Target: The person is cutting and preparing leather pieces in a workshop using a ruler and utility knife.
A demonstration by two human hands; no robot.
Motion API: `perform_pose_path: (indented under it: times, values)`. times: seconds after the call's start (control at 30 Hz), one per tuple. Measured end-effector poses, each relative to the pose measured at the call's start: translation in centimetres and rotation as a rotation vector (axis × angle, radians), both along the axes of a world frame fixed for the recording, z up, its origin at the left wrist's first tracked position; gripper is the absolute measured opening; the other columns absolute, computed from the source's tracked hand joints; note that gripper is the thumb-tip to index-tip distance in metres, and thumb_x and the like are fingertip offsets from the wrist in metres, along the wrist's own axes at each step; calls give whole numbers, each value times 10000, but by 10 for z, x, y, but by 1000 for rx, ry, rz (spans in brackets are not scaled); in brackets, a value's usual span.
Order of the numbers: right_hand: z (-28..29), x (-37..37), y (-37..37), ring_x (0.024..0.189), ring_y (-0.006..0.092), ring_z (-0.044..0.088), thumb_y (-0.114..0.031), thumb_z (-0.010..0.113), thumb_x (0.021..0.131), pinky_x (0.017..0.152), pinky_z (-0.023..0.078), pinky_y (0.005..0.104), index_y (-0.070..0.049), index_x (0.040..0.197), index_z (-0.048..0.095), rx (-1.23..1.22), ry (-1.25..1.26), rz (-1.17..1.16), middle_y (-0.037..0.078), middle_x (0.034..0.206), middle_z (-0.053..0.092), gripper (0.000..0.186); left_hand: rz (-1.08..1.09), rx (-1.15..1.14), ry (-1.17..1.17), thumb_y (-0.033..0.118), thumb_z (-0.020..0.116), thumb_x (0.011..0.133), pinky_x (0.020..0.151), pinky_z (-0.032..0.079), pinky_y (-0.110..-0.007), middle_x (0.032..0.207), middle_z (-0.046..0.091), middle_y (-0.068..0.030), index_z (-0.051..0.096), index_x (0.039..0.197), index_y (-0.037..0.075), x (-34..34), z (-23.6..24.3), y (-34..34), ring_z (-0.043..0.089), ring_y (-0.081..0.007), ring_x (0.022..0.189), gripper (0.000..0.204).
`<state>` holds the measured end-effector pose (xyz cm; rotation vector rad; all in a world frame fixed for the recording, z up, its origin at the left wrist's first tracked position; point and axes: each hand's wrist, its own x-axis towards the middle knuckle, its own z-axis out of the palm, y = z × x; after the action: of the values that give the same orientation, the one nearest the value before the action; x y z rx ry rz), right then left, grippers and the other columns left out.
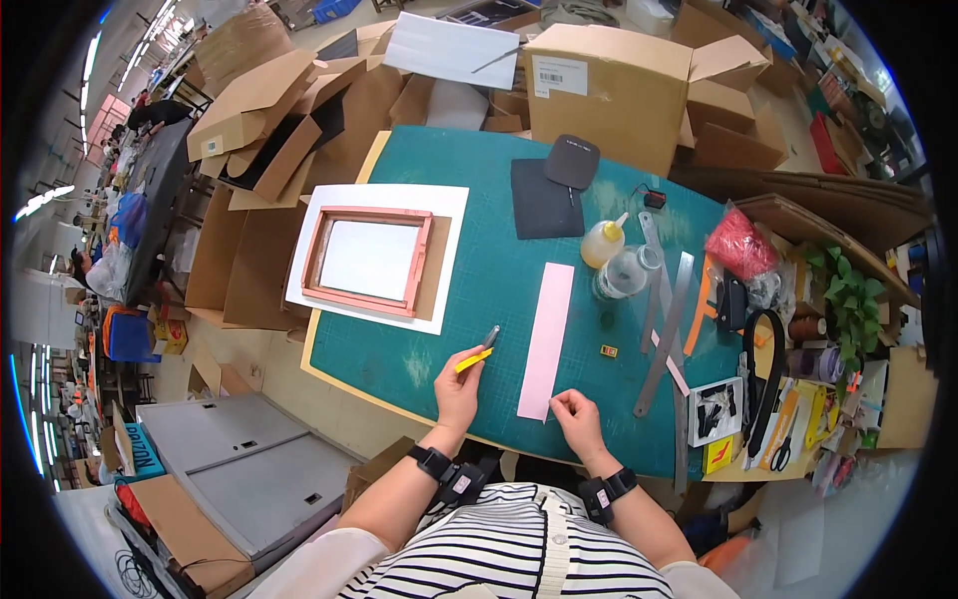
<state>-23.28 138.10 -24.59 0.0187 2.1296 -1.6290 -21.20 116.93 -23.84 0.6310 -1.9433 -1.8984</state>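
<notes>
My left hand (458,393) is closed around a yellow utility knife (475,360), whose grey tip points up and away over the green cutting mat (449,299). To the right of it lies a long pink strip (548,334), flat and running away from me. My right hand (581,423) is at the strip's near right corner, thumb and finger pinched on its edge. Just right of the strip are a small yellow-and-black box (609,351), a clear bottle (627,275) and a yellow-capped squeeze bottle (603,243).
At the left a pinkish wooden frame (416,265) sits on a white sheet (454,220). Metal rulers (667,334), a white tray (717,410) and scissors (781,454) lie at the right. Black pieces (546,200) lie farther back. Cardboard boxes (609,85) stand beyond the mat.
</notes>
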Motion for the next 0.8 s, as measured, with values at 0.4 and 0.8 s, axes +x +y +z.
perform_pose_path:
  times: [0.4,0.8]
  values:
    - [3,-5,2,499,66,399,-138,642,837,469,336,261,-7,778,605,55,-4,24,-6,535,454,148,56,307,-205,65,537,931,737,501,-227,965,662,-94,591,1097,-15,1,-14,2,653,-154,873,192]
    - [31,-39,-40,465,76,397,-170,684,814,451,326,265,-34,789,617,43,129,101,5,521,442,154,-131,717,-300,147,500,963,796,535,-289,1038,631,-122,528,1141,5,4,17,9,651,-214,947,230]
